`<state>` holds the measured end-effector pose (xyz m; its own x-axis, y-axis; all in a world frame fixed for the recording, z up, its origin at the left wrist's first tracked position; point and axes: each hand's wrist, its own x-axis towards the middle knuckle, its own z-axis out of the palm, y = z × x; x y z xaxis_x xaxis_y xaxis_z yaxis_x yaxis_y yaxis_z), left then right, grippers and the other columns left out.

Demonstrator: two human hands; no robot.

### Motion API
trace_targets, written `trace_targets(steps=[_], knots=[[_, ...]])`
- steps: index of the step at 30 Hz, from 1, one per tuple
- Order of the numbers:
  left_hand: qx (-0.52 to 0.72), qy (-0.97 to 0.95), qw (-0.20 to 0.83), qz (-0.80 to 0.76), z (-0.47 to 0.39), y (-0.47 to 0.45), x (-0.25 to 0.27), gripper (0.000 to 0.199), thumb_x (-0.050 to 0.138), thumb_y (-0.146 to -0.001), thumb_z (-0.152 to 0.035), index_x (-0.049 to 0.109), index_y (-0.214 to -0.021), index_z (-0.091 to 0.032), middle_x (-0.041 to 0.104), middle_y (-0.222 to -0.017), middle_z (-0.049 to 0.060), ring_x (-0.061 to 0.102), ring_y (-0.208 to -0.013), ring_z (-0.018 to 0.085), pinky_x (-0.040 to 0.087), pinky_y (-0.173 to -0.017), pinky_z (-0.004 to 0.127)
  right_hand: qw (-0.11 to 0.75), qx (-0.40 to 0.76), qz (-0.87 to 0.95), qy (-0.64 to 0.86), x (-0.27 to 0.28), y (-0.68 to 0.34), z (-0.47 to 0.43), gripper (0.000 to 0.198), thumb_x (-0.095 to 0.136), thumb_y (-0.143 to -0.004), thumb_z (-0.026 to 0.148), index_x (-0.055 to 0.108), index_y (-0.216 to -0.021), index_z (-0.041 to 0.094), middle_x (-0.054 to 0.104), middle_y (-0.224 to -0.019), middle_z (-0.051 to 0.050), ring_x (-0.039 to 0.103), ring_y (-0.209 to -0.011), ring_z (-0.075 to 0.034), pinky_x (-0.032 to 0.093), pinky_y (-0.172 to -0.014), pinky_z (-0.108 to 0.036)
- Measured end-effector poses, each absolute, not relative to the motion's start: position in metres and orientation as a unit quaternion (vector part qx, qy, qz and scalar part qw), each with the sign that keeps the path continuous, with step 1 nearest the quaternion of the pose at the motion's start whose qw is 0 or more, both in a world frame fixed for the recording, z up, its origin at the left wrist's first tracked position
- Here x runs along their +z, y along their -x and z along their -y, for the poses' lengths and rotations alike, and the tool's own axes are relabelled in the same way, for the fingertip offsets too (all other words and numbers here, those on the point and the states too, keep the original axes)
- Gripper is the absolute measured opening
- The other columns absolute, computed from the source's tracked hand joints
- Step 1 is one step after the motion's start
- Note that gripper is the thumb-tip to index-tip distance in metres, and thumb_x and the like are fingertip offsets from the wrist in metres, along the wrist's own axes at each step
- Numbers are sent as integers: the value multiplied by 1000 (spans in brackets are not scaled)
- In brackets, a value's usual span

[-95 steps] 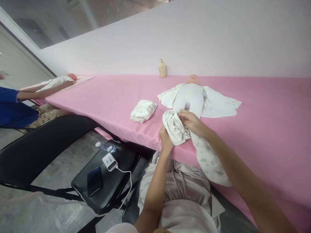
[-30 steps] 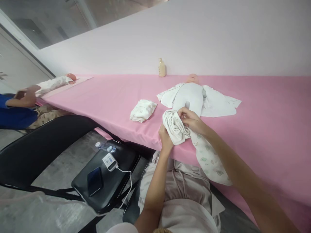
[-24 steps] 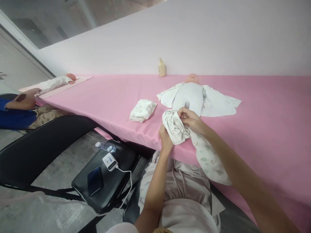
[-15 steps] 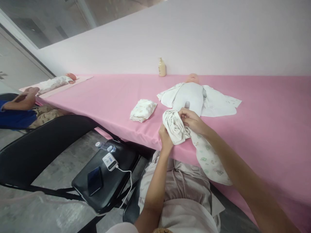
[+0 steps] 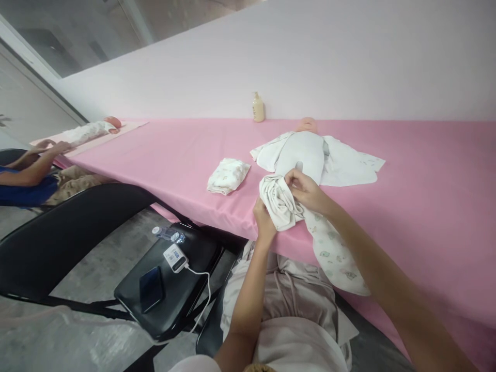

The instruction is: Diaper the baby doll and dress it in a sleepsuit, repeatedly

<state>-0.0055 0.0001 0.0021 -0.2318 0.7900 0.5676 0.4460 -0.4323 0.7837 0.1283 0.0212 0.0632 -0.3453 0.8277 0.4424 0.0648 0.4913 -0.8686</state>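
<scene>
My left hand [image 5: 265, 216] is closed round the left side of a bunched white baby garment [image 5: 279, 202], its fingers partly hidden by the folds. At the upper right of the bunch, my right hand [image 5: 304, 190] pinches the cloth. A printed part of the garment, with small green and brown figures, hangs below my right forearm toward my lap. Just beyond my hands a baby doll [image 5: 304, 150] lies on its back, in white clothing with the sides spread out. A folded printed cloth [image 5: 228, 176] rests to the left of the bunch.
A pump bottle [image 5: 258, 107] stands by the wall on the pink-covered table [image 5: 426, 206]. At left, another person's hands [image 5: 56, 147] are near a second wrapped doll [image 5: 91, 132]. A black chair [image 5: 166, 315] holds a phone [image 5: 151, 289], a white corded device [image 5: 176, 258] and clear bottles [image 5: 168, 234].
My hands and the bunched garment stay almost in place, with my right fingers shifting very slightly. At the far left, the other person's hands have moved a little to the right.
</scene>
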Motion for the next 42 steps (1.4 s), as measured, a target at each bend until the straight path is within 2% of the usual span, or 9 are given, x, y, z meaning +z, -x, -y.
trace_targets(steps=[3, 10, 13, 16, 20, 28, 36, 42], knots=[[600, -605, 142, -505, 0, 5, 2, 19, 64, -71, -22, 58, -87, -15, 65, -82, 6, 59, -75, 19, 48, -68, 29, 492, 396, 713, 305, 63, -128, -22, 10, 52, -80, 18, 42, -81, 20, 43, -77, 2, 42, -69, -11, 36, -65, -25], [603, -603, 146, -501, 1, 5, 2, 16, 65, -69, -21, 56, -82, -16, 63, -78, 4, 58, -72, 18, 47, -65, 28, 501, 404, 701, 306, 63, -127, -23, 16, 56, -76, 17, 41, -79, 20, 40, -76, 2, 42, -72, -11, 37, -68, -25], [600, -602, 150, -505, 1, 5, 2, 17, 64, -70, -22, 57, -83, -16, 64, -79, 5, 58, -73, 19, 47, -66, 29, 494, 438, 682, 314, 63, -127, -21, 13, 55, -76, 18, 43, -80, 20, 42, -76, 2, 41, -66, -9, 36, -60, -23], [600, -600, 153, -507, 1, 5, 3, 15, 64, -71, -23, 56, -82, -16, 64, -79, 4, 58, -73, 18, 47, -66, 29, 480, 492, 650, 325, 65, -127, -19, 11, 53, -75, 17, 44, -80, 20, 43, -73, 3, 38, -57, -8, 30, -48, -22], [600, -596, 156, -510, 0, 5, 3, 18, 64, -71, -23, 57, -86, -16, 64, -81, 5, 59, -74, 19, 48, -66, 29, 473, 505, 644, 326, 66, -127, -18, 9, 50, -69, 12, 49, -75, 18, 44, -70, 3, 37, -52, -7, 27, -44, -22], [600, -601, 153, -506, 0, 6, 3, 18, 64, -70, -21, 58, -86, -16, 65, -82, 5, 59, -75, 19, 48, -67, 29, 498, 379, 708, 326, 66, -126, -21, 12, 47, -68, 10, 56, -63, 17, 51, -73, -1, 47, -69, -12, 35, -60, -27], [603, -607, 146, -497, 1, 5, 4, 18, 65, -69, -20, 58, -85, -16, 64, -81, 5, 60, -76, 19, 48, -67, 28, 517, 363, 703, 327, 63, -126, -22, 12, 52, -67, 13, 59, -59, 17, 52, -71, -2, 50, -67, -14, 37, -61, -29], [607, -604, 139, -498, 0, 5, 3, 18, 65, -69, -19, 59, -86, -15, 65, -82, 6, 60, -76, 20, 48, -68, 29, 540, 331, 710, 308, 65, -126, -20, 10, 53, -70, 12, 52, -62, 18, 49, -71, -2, 47, -66, -13, 37, -62, -30]])
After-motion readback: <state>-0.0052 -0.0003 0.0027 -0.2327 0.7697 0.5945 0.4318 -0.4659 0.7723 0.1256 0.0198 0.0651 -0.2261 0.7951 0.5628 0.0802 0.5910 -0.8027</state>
